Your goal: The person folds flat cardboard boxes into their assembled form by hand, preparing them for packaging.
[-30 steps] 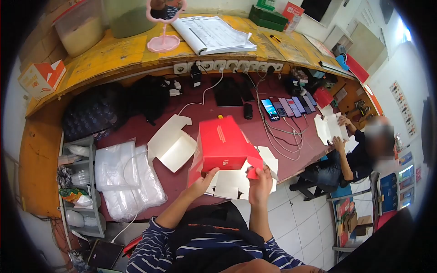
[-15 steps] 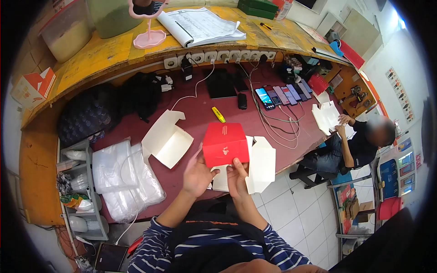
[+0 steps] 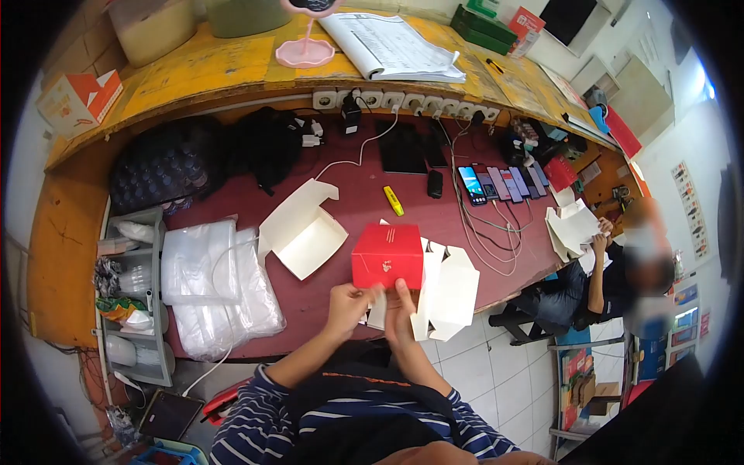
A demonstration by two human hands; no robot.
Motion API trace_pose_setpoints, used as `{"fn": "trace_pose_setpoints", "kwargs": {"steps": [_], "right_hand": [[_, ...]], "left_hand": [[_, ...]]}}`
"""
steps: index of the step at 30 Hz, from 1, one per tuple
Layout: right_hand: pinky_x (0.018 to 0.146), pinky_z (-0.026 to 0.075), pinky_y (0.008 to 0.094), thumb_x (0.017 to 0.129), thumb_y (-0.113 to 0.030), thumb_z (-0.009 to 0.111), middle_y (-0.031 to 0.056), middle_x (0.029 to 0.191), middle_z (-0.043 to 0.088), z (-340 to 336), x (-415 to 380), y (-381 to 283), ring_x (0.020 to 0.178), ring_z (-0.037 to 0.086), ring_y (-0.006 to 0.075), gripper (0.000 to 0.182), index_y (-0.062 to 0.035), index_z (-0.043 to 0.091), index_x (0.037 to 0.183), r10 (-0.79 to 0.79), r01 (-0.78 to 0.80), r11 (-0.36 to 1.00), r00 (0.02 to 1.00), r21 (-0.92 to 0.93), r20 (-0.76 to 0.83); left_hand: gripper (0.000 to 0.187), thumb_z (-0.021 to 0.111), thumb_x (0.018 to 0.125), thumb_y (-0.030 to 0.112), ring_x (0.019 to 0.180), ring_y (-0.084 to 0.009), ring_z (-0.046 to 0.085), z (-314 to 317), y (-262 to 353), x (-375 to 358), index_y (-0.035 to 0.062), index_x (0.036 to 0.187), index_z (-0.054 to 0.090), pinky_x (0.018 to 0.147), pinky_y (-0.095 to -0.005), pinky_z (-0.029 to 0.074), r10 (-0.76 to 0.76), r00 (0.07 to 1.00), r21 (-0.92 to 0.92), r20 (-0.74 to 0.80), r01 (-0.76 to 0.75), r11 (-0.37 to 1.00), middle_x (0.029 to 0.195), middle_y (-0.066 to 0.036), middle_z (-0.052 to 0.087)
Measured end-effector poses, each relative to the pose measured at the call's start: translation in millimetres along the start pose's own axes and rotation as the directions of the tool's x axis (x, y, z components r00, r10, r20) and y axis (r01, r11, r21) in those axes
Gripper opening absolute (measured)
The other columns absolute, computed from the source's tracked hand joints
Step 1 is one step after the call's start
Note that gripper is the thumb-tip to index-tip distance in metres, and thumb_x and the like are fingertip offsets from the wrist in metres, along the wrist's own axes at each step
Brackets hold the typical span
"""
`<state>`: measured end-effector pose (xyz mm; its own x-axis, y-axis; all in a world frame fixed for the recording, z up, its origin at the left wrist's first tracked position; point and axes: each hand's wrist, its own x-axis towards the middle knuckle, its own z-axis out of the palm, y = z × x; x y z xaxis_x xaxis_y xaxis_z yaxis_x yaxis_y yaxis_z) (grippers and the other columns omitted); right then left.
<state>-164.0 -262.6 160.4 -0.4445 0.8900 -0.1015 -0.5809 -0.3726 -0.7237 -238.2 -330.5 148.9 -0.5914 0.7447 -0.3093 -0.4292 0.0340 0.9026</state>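
Observation:
A red carton (image 3: pixel 387 254), with small gold print on its faces, is held up over the near edge of the maroon table. My left hand (image 3: pixel 346 308) has its fingers closed at the carton's lower left edge. Gripping the lower right edge is my right hand (image 3: pixel 401 310), its thumb against the red face. Flat white cartons (image 3: pixel 449 293) lie just right of and under it. An open white box (image 3: pixel 306 232) stands to the left, its lid raised. Behind the carton a yellow highlighter (image 3: pixel 394 201) rests on the table.
Plastic bags (image 3: pixel 221 283) and a grey drawer rack (image 3: pixel 136 298) are at the left. Phones (image 3: pixel 504 184) with cables lie at the back right. A co-worker (image 3: pixel 597 283) handles white card at the far right. A yellow shelf (image 3: pixel 248 58) runs above the table.
The camera view has shifted, moving the scene sideways. My left hand has moved from beside the carton to its lower edge, fingers now closed. The co-worker's white card has changed shape.

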Motion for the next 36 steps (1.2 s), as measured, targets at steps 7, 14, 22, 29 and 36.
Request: {"fn": "trace_pose_setpoints", "kwargs": {"steps": [7, 14, 22, 29, 36], "right_hand": [[0.071, 0.046, 0.0335, 0.077, -0.019, 0.061, 0.0131, 0.090, 0.060, -12, 30, 11, 0.083, 0.058, 0.0236, 0.037, 0.0020, 0.051, 0.105, 0.330, 0.185, 0.511, 0.860, -0.839, 0.390], [0.065, 0.036, 0.0350, 0.074, -0.026, 0.059, 0.0046, 0.069, 0.054, 10, 34, 51, 0.066, 0.055, 0.0211, 0.019, -0.0075, 0.058, 0.072, 0.441, 0.829, -0.302, 0.559, -0.470, 0.702], [0.065, 0.038, 0.0352, 0.078, -0.027, 0.054, 0.0071, 0.070, 0.056, 50, 49, 123, 0.069, 0.055, 0.0233, 0.023, -0.0060, 0.057, 0.069, 0.524, 0.910, -0.116, 0.397, -0.398, 0.754], [0.064, 0.039, 0.0356, 0.076, -0.026, 0.056, 0.0067, 0.070, 0.056, 35, 60, 154, 0.068, 0.056, 0.0228, 0.021, -0.0062, 0.059, 0.071, 0.582, 0.857, -0.204, 0.495, -0.473, 0.645], [0.060, 0.039, 0.0341, 0.073, -0.020, 0.055, 0.0049, 0.066, 0.056, 13, 48, 170, 0.064, 0.055, 0.0201, 0.013, -0.0090, 0.059, 0.066, 0.497, 0.914, -0.307, 0.392, -0.266, 0.774]], "left_hand": [[0.065, 0.074, 0.059, 0.031, 0.060, -0.0189, 0.060, -40, -8, 12, 0.0047, 0.112, 0.047, 0.051, -0.0292, 0.046, 0.458, 0.889, 0.687, 0.011, -0.339, 0.643, 0.093, -0.012, 0.059], [0.065, 0.064, 0.075, 0.024, 0.076, -0.0184, 0.059, -89, -41, 25, 0.0017, 0.122, 0.026, 0.057, -0.0266, 0.052, 0.137, 0.984, -0.094, -0.115, -0.148, 0.985, 0.105, -0.013, 0.050], [0.019, 0.060, 0.069, 0.012, 0.071, -0.0204, 0.058, -177, -89, 47, 0.0074, 0.087, 0.060, 0.057, -0.0297, 0.048, 0.620, 0.754, 0.943, 0.216, -0.327, 0.069, 0.093, -0.008, 0.056], [0.013, 0.061, 0.063, 0.008, 0.060, -0.0165, 0.054, -184, -91, 49, 0.0101, 0.076, 0.061, 0.052, -0.0281, 0.046, 0.742, 0.596, 0.881, 0.308, -0.474, 0.015, 0.076, 0.000, 0.056], [0.011, 0.063, 0.061, 0.007, 0.061, -0.0167, 0.053, -195, -93, 52, 0.0086, 0.071, 0.059, 0.052, -0.0284, 0.046, 0.655, 0.636, 0.836, 0.408, -0.549, 0.013, 0.071, -0.002, 0.054]]}}
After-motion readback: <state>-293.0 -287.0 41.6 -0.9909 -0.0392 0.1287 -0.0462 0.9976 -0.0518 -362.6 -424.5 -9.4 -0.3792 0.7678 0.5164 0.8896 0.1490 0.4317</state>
